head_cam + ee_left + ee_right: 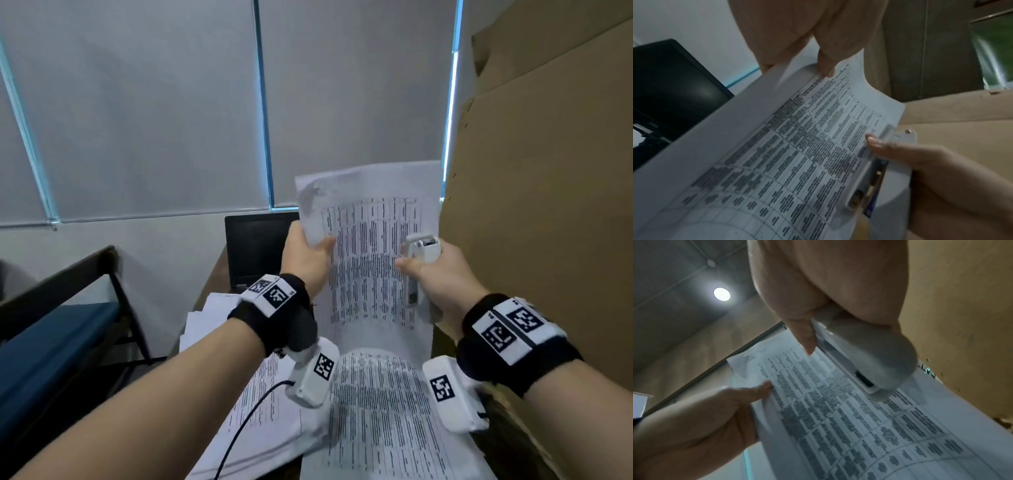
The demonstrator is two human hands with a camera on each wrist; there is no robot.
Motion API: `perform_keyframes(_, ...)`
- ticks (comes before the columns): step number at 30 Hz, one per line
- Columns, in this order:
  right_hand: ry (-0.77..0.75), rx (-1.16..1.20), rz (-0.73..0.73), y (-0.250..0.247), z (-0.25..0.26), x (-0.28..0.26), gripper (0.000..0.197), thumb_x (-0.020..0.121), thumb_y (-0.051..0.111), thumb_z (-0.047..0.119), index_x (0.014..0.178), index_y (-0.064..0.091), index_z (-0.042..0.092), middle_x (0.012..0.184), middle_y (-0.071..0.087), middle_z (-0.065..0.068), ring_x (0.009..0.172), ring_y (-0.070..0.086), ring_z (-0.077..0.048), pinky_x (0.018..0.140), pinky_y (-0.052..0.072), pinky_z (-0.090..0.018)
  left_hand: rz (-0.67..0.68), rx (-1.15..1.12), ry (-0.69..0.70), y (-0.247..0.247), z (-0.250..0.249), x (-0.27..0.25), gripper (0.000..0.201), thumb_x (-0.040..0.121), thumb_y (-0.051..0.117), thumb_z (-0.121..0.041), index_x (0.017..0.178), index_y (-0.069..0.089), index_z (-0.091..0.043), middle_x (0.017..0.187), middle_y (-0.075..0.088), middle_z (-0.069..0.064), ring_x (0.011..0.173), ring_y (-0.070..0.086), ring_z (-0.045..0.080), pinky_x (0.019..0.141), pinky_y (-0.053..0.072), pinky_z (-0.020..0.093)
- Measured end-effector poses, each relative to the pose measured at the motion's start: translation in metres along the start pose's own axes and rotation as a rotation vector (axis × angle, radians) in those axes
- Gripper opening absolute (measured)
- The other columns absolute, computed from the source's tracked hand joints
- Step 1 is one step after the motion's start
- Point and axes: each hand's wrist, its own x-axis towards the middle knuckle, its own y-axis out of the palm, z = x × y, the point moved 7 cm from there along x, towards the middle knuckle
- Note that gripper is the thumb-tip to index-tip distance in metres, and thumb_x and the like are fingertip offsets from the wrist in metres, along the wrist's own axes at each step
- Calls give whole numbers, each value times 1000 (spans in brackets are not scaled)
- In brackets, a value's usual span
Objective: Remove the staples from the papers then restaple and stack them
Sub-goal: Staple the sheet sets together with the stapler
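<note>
I hold a set of printed table sheets (370, 260) upright above the desk. My left hand (306, 255) pinches its left edge, thumb on the front; the sheets (797, 146) fill the left wrist view under that hand (818, 48). My right hand (431, 270) grips a white stapler (416, 263) against the right edge, thumb pointing onto the print. In the right wrist view the stapler (869, 353) lies along the paper (859, 418) beneath my right hand (828, 296), and my left hand (715, 415) holds the far edge. More printed papers (383, 411) lie on the desk below.
A dark laptop (257, 250) stands open at the back of the desk. Tall cardboard boxes (548, 205) rise close on the right. Loose sheets (212, 315) spread at the left of the pile. A blue-cushioned bench (51, 342) is at the left, window blinds (137, 120) behind.
</note>
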Motion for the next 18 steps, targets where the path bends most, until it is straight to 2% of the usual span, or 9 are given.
perform_keyframes(1, 24, -12, 3, 2, -4, -4, 21, 91, 64, 15, 110, 56, 10, 103, 58, -13, 88, 56, -27, 76, 56, -46, 20, 32, -15, 4, 2, -6, 28, 94, 60, -16, 118, 46, -14, 111, 62, 6, 99, 63, 22, 87, 55, 41)
perform_keyframes(4, 82, -94, 23, 5, -23, -16, 21, 91, 65, 14, 108, 56, 8, 93, 56, -11, 75, 54, -22, 56, 48, -30, 82, 95, -100, 13, 23, -26, 32, 94, 59, -15, 119, 39, -14, 111, 60, 8, 97, 62, 24, 83, 55, 41)
perform_keyframes(5, 93, -106, 26, 4, -29, -19, 21, 90, 66, 14, 108, 57, 7, 91, 56, -10, 72, 53, -21, 54, 44, -27, 95, 109, -114, 15, 30, -30, 31, 95, 59, -16, 117, 37, -14, 110, 60, 8, 96, 62, 23, 80, 55, 39)
perform_keyframes(7, 102, -113, 18, -1, -37, -21, 21, 89, 68, 12, 107, 57, 8, 89, 57, -11, 68, 53, -20, 50, 43, -25, 119, 105, -126, 17, 37, -33, 29, 96, 58, -18, 113, 35, -17, 110, 59, 6, 94, 61, 20, 76, 53, 34)
perform_keyframes(9, 87, -98, 26, -5, -39, -19, 23, 88, 69, 11, 108, 58, 9, 90, 58, -12, 69, 55, -20, 49, 46, -24, 132, 101, -120, 19, 36, -30, 29, 96, 58, -20, 114, 35, -18, 111, 60, 5, 97, 61, 20, 81, 52, 37)
perform_keyframes(11, 64, -114, 43, -6, -40, -16, 25, 87, 70, 12, 109, 59, 11, 93, 61, -15, 73, 56, -23, 56, 51, -29, 123, 108, -106, 19, 34, -26, 27, 97, 57, -21, 116, 39, -16, 110, 61, 4, 99, 61, 20, 86, 52, 39)
perform_keyframes(14, 56, -174, 36, -5, -41, -10, 21, 88, 70, 16, 103, 57, 14, 100, 59, -17, 78, 57, -25, 69, 56, -41, 108, 99, -102, 17, 35, -18, 19, 97, 56, -20, 115, 50, -15, 109, 64, 4, 100, 61, 20, 87, 50, 37)
perform_keyframes(16, 55, -213, -37, -8, -40, -6, 28, 87, 70, 24, 109, 56, 15, 120, 47, -11, 97, 55, -27, 79, 56, -42, 118, 78, -129, 17, 38, -14, 22, 97, 56, -18, 119, 55, -13, 110, 65, 4, 103, 61, 21, 93, 50, 39)
perform_keyframes(18, -38, -339, -206, -20, -23, -2, 30, 85, 70, 38, 107, 58, 21, 131, 29, -1, 122, 35, -28, 103, 42, -46, 136, 46, -151, 16, 40, -12, 22, 97, 55, -14, 119, 56, -14, 107, 65, 1, 105, 62, 21, 94, 49, 39)
